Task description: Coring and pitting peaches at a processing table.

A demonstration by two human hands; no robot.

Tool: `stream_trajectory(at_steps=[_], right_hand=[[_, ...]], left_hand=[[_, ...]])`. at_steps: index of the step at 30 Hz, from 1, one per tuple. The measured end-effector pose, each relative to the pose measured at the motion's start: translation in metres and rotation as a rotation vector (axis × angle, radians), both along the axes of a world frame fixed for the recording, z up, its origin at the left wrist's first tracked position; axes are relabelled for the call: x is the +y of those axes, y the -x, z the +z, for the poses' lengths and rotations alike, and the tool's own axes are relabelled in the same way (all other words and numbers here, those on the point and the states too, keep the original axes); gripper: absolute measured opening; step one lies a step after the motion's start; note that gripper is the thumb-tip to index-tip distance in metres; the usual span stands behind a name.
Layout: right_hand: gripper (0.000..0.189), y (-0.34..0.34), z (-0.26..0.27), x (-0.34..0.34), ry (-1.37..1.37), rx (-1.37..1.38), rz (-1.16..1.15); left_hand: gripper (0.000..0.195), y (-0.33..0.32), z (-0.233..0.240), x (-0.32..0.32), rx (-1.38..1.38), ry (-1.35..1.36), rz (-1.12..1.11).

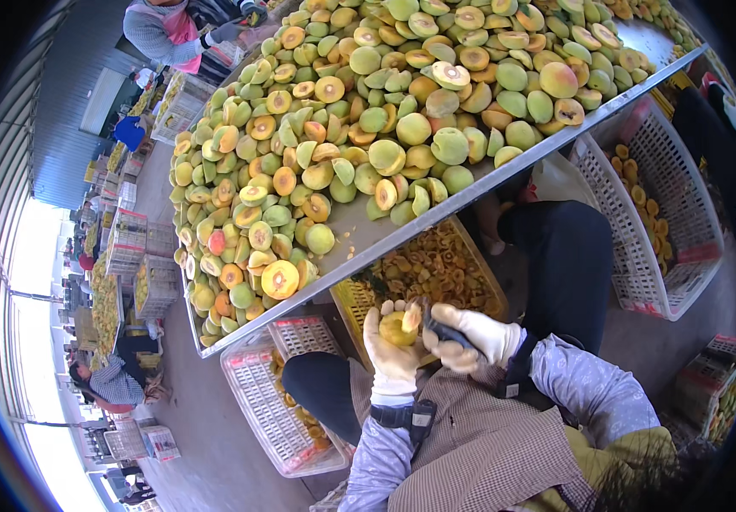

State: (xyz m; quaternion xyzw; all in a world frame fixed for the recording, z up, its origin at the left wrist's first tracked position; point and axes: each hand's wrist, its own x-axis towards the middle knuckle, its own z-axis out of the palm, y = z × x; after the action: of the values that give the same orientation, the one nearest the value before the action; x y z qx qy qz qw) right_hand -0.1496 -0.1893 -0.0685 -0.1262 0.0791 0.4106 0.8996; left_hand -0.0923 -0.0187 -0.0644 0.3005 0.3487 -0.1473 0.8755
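My left hand (pixel 390 349), in a pale glove, holds a yellow-green peach half (pixel 398 328) above my lap. My right hand (pixel 470 336), gloved too, is shut on a dark-handled pitting tool (pixel 452 334). The tool's tip is at the peach, where a small pale orange piece (pixel 412 317) shows; whether it is flesh or pit I cannot tell. Just beyond my hands, a yellow crate (pixel 350 307) holds many orange-brown scraps. Above it a metal-edged table (pixel 368 251) bears a heap of halved and whole peaches (pixel 342 128).
White plastic crates stand by my left knee (pixel 265 397) and right knee (pixel 694 256), with pitted halves inside. Another crate (pixel 707 384) of fruit is at the far right. A co-worker (pixel 166 32) works across the table. More people and stacked crates (pixel 156 281) are at the left.
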Motion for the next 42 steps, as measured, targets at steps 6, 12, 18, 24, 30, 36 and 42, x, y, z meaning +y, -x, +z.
stream_trajectory(at_steps=[6,12,18,24,30,36,42], right_hand=[[0.044,-0.002,-0.02,0.001,1.782,-0.802,0.223],[0.045,-0.002,-0.002,0.014,1.484,-0.729,-0.05],[0.045,-0.003,-0.005,0.011,1.436,-0.665,-0.033],[0.042,-0.003,-0.001,0.012,1.295,-0.586,-0.131],[0.041,0.0,-0.006,0.013,1.119,-0.469,-0.173],[0.035,-0.003,-0.003,0.008,0.853,-0.238,-0.263],[0.033,0.003,-0.012,0.012,0.8,-0.369,-0.196]], left_hand=[[0.051,-0.002,-0.02,0.03,-0.047,0.111,-0.047],[0.054,0.007,-0.028,0.031,-0.166,0.141,-0.188],[0.059,0.009,-0.017,0.022,-0.116,0.071,-0.193],[0.063,0.012,-0.041,0.031,-0.212,-0.034,-0.293],[0.064,0.017,-0.032,0.022,-0.172,0.053,-0.386],[0.062,0.026,-0.005,0.021,-0.335,-0.181,-0.601],[0.058,0.039,0.01,0.026,-0.662,-0.45,-0.484]])
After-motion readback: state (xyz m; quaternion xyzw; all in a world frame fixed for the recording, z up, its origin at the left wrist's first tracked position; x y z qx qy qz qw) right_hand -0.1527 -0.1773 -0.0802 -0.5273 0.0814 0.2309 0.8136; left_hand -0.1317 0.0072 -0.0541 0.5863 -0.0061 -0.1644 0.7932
